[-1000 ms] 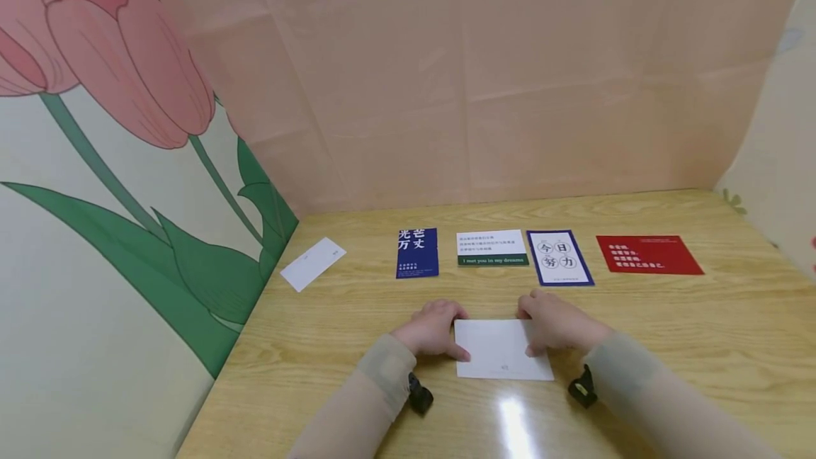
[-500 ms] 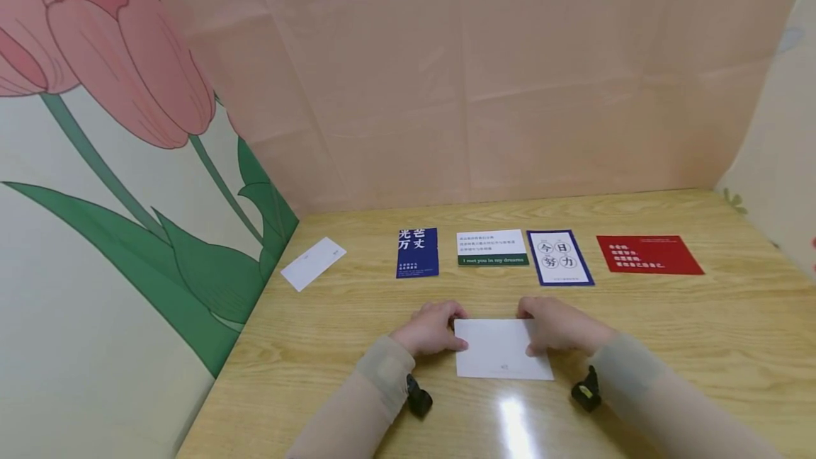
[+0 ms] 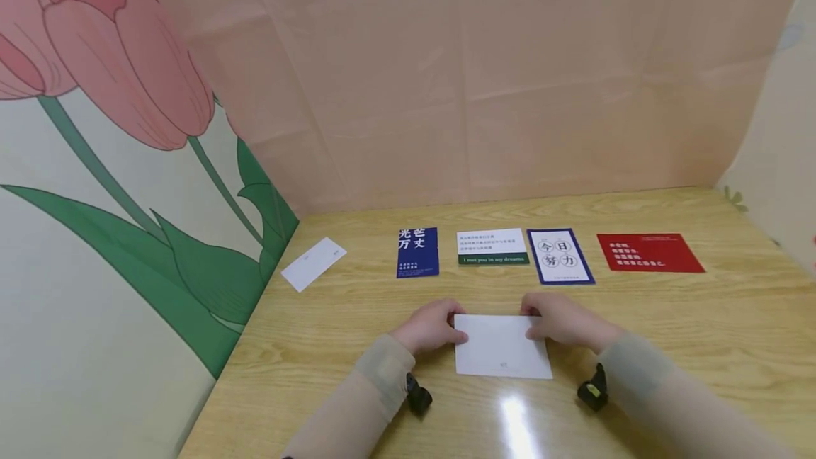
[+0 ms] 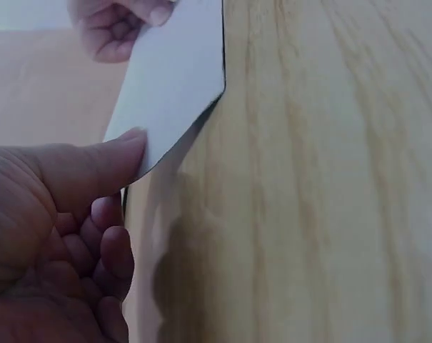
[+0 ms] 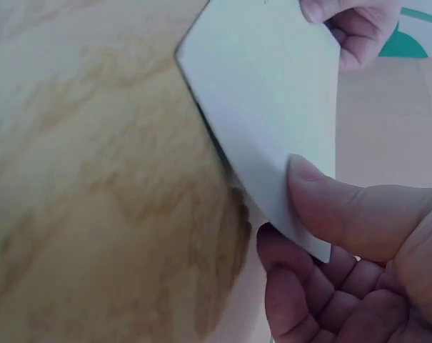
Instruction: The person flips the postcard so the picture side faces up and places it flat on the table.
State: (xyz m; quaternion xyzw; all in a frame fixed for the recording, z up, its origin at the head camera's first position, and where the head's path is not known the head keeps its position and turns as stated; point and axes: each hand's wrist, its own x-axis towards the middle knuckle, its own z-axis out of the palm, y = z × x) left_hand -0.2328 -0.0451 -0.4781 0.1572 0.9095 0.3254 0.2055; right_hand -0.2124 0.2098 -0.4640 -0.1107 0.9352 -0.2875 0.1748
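A white card with a small grey mark near its front edge lies between my hands in the head view. My left hand pinches its far left corner, thumb on top and fingers curled beneath. At the far right corner my right hand pinches it the same way. Both wrist views show the card's far side raised off the wood, with the near edge close over the table and a shadow under it. The right thumb presses the card's upper face.
Along the back of the wooden table lie a blue card, a white and green card, a blue-bordered card and a red card. A small white card lies askew at the left. A pink sheet hangs behind.
The far edge of the white card has risen a little off the table. My right hand has shifted slightly, and both thumbs now sit nearer the far corners.
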